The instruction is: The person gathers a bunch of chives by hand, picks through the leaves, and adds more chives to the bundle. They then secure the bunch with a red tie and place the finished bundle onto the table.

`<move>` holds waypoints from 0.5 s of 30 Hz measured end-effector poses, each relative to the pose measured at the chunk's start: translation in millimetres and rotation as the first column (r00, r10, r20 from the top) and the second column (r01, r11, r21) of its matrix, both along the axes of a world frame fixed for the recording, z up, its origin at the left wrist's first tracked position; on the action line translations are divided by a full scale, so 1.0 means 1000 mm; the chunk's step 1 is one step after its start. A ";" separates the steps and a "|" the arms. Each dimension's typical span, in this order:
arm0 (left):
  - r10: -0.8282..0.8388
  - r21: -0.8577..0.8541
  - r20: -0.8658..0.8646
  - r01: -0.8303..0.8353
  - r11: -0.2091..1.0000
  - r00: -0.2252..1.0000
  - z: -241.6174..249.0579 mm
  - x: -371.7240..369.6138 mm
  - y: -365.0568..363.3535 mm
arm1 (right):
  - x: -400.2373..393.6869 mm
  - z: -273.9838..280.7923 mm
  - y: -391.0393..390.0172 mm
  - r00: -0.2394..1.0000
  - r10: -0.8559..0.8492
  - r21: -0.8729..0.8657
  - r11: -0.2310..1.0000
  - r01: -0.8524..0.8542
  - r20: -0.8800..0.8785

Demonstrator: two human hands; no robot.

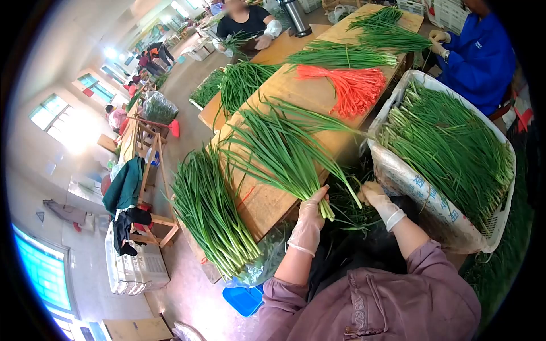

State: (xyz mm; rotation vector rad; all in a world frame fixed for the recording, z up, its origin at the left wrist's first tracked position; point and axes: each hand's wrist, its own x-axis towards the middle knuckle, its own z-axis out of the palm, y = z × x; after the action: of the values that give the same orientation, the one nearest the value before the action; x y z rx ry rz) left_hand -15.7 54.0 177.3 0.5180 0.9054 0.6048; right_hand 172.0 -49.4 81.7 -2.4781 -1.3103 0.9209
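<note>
Nearest me, the person in the mauve top (387, 307) has the gloved left hand (311, 213) closed round the stem ends of a bunch of green stalks (278, 150), whose leaves fan out over the wooden table (264, 211). The gloved right hand (373, 195) is beside it, fingers curled near a stray stem; from here I cannot tell whether it grips anything.

The bunch looks light to me, fairly firm at the pale ends and limp towards the tips. I would expect the leaves to bruise if squeezed and perhaps slip against a glove, so the stem ends, where the left hand is, seem the best hold.

Just to the right, a white crate (501, 229) with a printed liner (424, 196) is packed with more stalks (446, 150), lying lengthwise. To the left, a thick pile of stalks (210, 210) rests along the table edge, with a blue container (243, 300) on the floor below; I cannot make out its contents.

Further up the table is a spread of red ties (358, 88), then more bunches (344, 55). A co-worker in blue (478, 62) handles greens there, and another in black (245, 25) sits opposite.
</note>
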 end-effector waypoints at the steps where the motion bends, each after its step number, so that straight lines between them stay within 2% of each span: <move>1: 0.004 -0.016 0.010 -0.004 1.000 1.000 0.001 -0.004 -0.001 | 0.007 -0.006 -0.005 0.985 0.137 -0.200 0.973 -0.114 0.106; 2: 0.004 -0.026 0.024 -0.004 1.000 1.000 0.003 -0.006 0.000 | 0.012 -0.003 -0.006 0.941 0.283 -0.396 0.898 -0.193 0.185; 4: -0.028 -0.010 0.057 0.029 1.000 0.998 -0.004 -0.009 0.003 | 0.016 -0.001 -0.004 0.930 0.284 -0.369 0.911 -0.185 0.235; 5: 0.038 -0.032 0.037 -0.037 0.999 0.999 -0.005 -0.010 0.000 | 0.016 0.017 -0.004 0.974 0.116 -0.084 0.991 -0.101 0.193; 6: 0.102 -0.047 0.017 -0.102 0.994 0.995 -0.004 -0.010 -0.001 | 0.013 0.035 -0.003 0.994 -0.039 0.206 0.978 0.017 0.103; 7: 0.101 -0.049 0.016 -0.101 0.994 0.995 -0.005 -0.010 -0.002 | 0.000 0.049 -0.008 0.880 -0.079 0.307 0.920 0.245 -0.468; 8: 0.090 -0.037 0.006 -0.089 0.995 0.996 -0.005 -0.008 -0.003 | -0.010 0.057 -0.014 0.475 -0.005 0.259 0.834 0.488 -0.880; 9: 0.084 -0.025 -0.005 -0.084 0.996 0.996 -0.005 -0.007 -0.004 | -0.013 0.061 -0.011 0.440 0.027 0.266 0.830 0.490 -0.898; 10: 0.075 -0.012 -0.016 -0.075 0.997 0.997 -0.005 -0.006 -0.004 | -0.024 0.067 -0.007 0.431 -0.025 0.179 0.888 0.424 -0.902; 12: 0.042 0.088 -0.107 -0.033 0.996 0.993 0.003 0.000 -0.011 | -0.047 0.075 -0.009 0.613 0.158 0.344 0.918 0.199 -0.774; 13: 0.019 0.112 -0.069 -0.011 0.994 0.997 0.002 0.002 -0.014 | -0.058 0.083 -0.007 0.841 0.311 0.496 0.866 -0.059 -0.443; 14: -0.005 0.136 -0.039 0.010 0.991 0.999 -0.001 0.002 -0.018 | -0.067 0.089 -0.007 0.904 0.425 0.527 0.778 -0.343 -0.040; 15: -0.006 0.128 -0.046 0.012 0.992 0.999 -0.001 0.002 -0.018 | -0.069 0.084 -0.008 0.913 0.407 0.597 0.737 -0.317 -0.018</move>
State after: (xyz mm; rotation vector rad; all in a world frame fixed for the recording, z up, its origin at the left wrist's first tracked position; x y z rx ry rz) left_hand -13.5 36.0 176.0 0.6532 0.9108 0.6482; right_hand 102.9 -57.1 165.7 -1.6813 -1.7419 0.6155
